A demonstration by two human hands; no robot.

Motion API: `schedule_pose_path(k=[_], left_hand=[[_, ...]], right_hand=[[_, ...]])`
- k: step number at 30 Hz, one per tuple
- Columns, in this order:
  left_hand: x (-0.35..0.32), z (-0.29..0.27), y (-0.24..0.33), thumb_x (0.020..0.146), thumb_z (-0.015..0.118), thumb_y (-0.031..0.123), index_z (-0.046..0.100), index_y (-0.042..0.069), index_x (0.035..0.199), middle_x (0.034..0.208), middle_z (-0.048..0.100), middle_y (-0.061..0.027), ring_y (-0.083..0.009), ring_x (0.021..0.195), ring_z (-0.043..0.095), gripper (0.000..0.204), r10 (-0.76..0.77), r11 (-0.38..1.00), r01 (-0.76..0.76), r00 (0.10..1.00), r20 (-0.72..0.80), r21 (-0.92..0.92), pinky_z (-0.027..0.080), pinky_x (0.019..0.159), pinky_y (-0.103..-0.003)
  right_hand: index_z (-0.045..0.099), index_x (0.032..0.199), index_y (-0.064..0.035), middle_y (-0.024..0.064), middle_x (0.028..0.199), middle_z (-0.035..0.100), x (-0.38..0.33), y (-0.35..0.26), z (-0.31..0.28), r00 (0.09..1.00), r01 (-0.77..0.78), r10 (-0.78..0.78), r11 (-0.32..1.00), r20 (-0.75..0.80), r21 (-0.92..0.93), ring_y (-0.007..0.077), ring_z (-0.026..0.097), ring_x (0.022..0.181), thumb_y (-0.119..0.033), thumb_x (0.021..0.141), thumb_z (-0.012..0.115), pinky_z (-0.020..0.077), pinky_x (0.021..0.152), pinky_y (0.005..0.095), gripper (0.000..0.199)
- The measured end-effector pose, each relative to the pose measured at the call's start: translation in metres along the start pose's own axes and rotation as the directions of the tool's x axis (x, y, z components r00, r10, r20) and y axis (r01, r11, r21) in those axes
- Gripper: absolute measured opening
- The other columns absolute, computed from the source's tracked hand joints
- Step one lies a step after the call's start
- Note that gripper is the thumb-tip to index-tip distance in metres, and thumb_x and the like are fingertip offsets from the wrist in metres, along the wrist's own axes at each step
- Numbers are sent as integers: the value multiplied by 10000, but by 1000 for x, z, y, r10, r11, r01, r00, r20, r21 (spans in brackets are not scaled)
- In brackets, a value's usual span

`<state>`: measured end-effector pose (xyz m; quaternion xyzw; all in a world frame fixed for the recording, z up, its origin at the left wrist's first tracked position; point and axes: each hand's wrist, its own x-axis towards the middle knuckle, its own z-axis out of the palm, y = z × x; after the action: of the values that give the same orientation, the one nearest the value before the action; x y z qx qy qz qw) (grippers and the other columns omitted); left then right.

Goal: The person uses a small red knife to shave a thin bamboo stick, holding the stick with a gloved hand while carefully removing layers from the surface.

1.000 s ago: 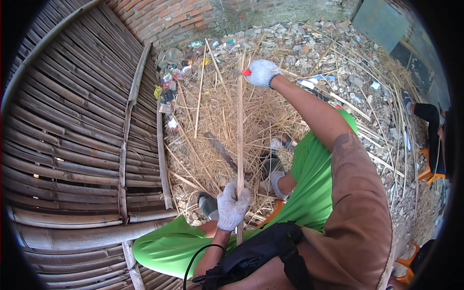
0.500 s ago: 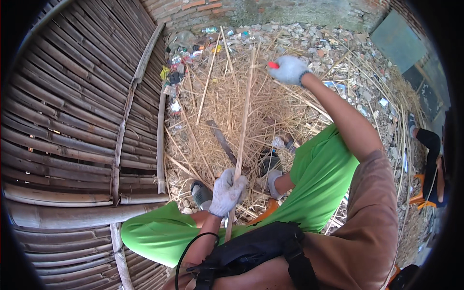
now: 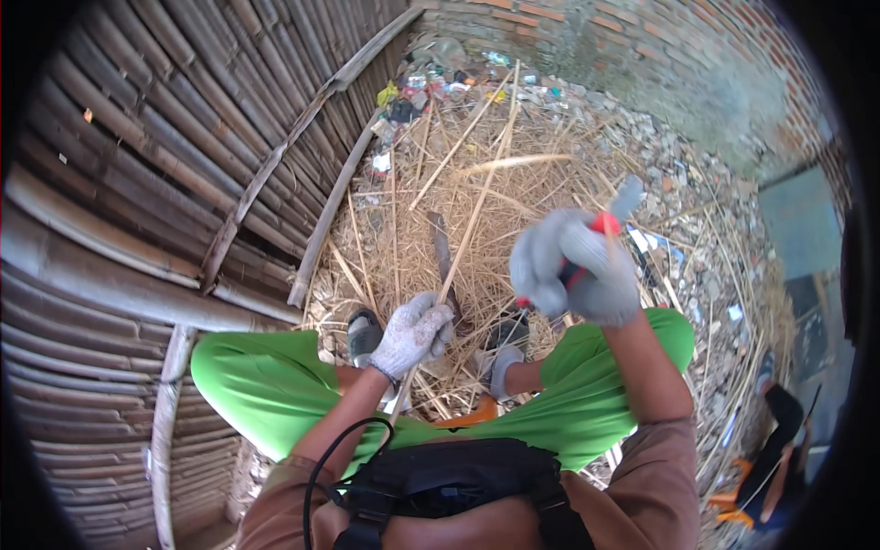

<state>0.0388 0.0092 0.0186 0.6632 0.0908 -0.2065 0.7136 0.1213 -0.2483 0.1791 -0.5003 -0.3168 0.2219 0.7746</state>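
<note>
The left hand (image 3: 412, 335) is holding the pale strip (image 3: 477, 206) toward one o'clock, while the right hand (image 3: 577, 270), gripping a red-handled knife (image 3: 627, 200) at two o'clock, should be keeping strokes shallow.

The gloved left hand (image 3: 417, 330) is curled tight, its forearm (image 3: 346, 412) angled inward — the gloved right hand (image 3: 587, 270) is raised, fingers (image 3: 532, 266) bent

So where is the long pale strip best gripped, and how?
Probably by its lower stretch, where the left hand wraps it, coming from the lower left: the strip is long and slim and slants away toward the upper right, leaving its far part uncovered.
</note>
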Motion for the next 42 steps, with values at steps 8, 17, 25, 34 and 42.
schedule_pose_path(k=[8, 17, 25, 34, 42], left_hand=[[4, -7, -5, 1111, 621, 265, 632, 23, 1258, 801, 650, 6, -77, 575, 605, 283, 13, 1000, -13, 1000, 0, 1, 491, 509, -238], [10, -5, -2, 1114, 613, 255, 636, 42, 1200, 783, 661, -6, -82, 578, 624, 231, -45, 999, 45, 999, -10, -4, 513, 519, -241], [10, -14, 1, 1134, 563, 222, 641, -6, 1274, 765, 663, -22, -101, 558, 618, 278, -27, 998, 25, 999, -36, -56, 480, 473, -232], [1, -18, 1, 1121, 572, 288, 614, -66, 1340, 773, 665, -53, -124, 552, 617, 419, 20, 966, -8, 999, 42, -260, 520, 501, -257], [3, -19, -1, 1125, 589, 319, 653, -67, 1336, 882, 762, -112, -145, 614, 708, 445, 29, 961, 4, 993, 117, -278, 584, 546, -268]], right_hand=[[670, 777, -13, 314, 950, 768, -12, -15, 73, 899, 115, -312, 845, 307, 523, 263, 695, 603, -340, 1124, 611, 536, 501, 339, 481], [695, 1071, -78, 150, 1045, 769, -14, -31, 44, 770, 14, -315, 878, 555, 479, 211, 747, 786, -304, 1087, 673, 595, 665, 291, 227], [728, 894, -24, 72, 922, 771, 10, 1, -25, 966, -146, 156, 987, 208, -61, 172, 682, 703, -310, 1035, 693, 555, 597, 348, 320], [748, 976, -44, 247, 914, 750, 4, 81, -95, 871, -415, 294, 6, -395, -910, 449, 742, 880, -520, 983, 681, 588, 810, 531, 480], [750, 901, -78, 221, 893, 759, 8, 121, -77, 925, -299, 231, -47, -302, -953, 443, 747, 867, -514, 982, 669, 599, 790, 550, 451]])
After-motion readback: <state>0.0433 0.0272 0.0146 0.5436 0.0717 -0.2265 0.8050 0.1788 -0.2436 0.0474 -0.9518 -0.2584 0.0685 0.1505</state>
